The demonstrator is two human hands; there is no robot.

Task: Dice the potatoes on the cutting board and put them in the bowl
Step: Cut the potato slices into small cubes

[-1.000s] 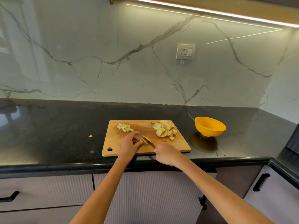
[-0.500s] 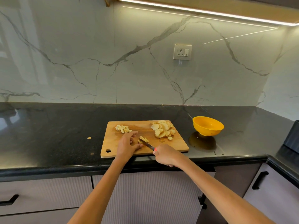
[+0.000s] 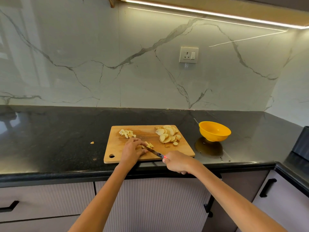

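Note:
A wooden cutting board (image 3: 117, 148) lies on the black counter. A small heap of diced potato (image 3: 127, 133) sits at its far left, and a pile of round potato slices (image 3: 168, 136) at its far right. My left hand (image 3: 133, 149) holds a few potato strips (image 3: 148, 145) down near the board's middle. My right hand (image 3: 177, 162) grips a knife (image 3: 156, 153) by its red handle, the blade lying across those strips. An empty yellow bowl (image 3: 214, 131) stands on the counter to the right of the board.
A stray potato scrap (image 3: 92, 142) lies on the counter left of the board. A dark object (image 3: 301, 144) stands at the far right edge. A wall socket (image 3: 189, 54) sits on the marble backsplash. Drawers with black handles run below the counter.
The knife blade has slid a little to the left across the potato strips under my left fingers. Both hands stay in nearly the same place on the board.

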